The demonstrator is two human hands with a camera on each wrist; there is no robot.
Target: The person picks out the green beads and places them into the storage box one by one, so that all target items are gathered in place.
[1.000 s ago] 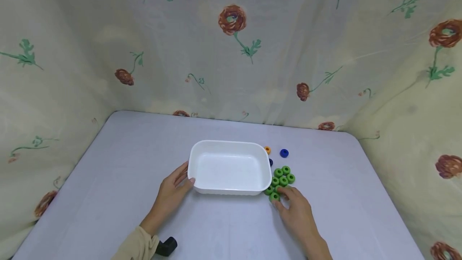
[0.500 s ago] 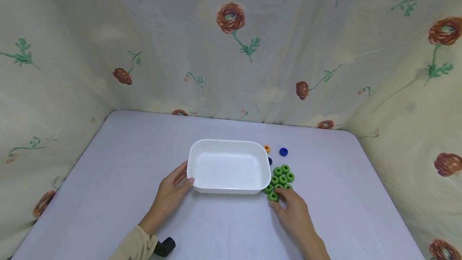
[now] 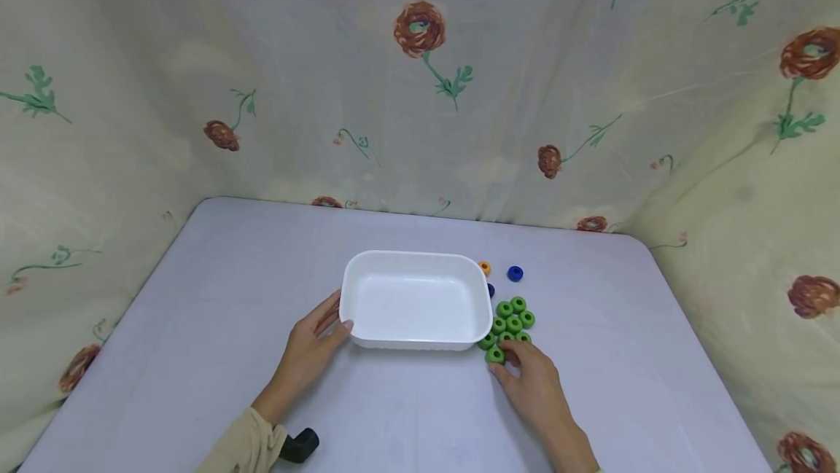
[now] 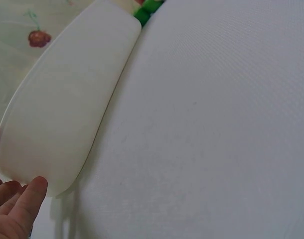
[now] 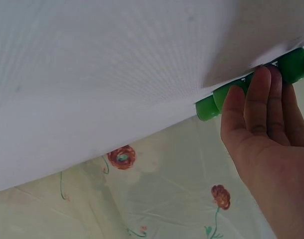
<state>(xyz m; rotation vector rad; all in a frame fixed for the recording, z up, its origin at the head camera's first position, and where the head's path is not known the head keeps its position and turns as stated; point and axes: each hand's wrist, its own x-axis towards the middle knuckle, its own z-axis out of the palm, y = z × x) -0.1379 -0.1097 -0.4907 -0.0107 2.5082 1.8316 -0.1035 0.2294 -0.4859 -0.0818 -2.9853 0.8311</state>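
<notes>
A white rectangular tray [image 3: 416, 305] stands on the table in the head view. My left hand [image 3: 310, 345] grips its left end, the thumb at the front corner and the fingers along the side. Right of the tray lies a cluster of several green beads [image 3: 514, 324] with dark holes. At the near end of this cluster my right hand [image 3: 530, 380] pinches one green bead [image 3: 495, 355] between thumb and fingers. In the right wrist view a green bead [image 5: 293, 65] sits between the thumb and fingertips. More green beads [image 5: 207, 108] show beyond the fingers.
Behind the green cluster are a blue bead [image 3: 515, 273], an orange bead [image 3: 484, 268] and a dark blue bead [image 3: 491, 290] partly hidden by the tray. A black object [image 3: 300, 445] sits beside the left sleeve. Flowered cloth [image 3: 420, 94] hangs around the white table [image 3: 262, 240].
My right hand has shifted slightly left with the nearest green bead, uncovering another green bead behind it. The left hand stays at the tray.
</notes>
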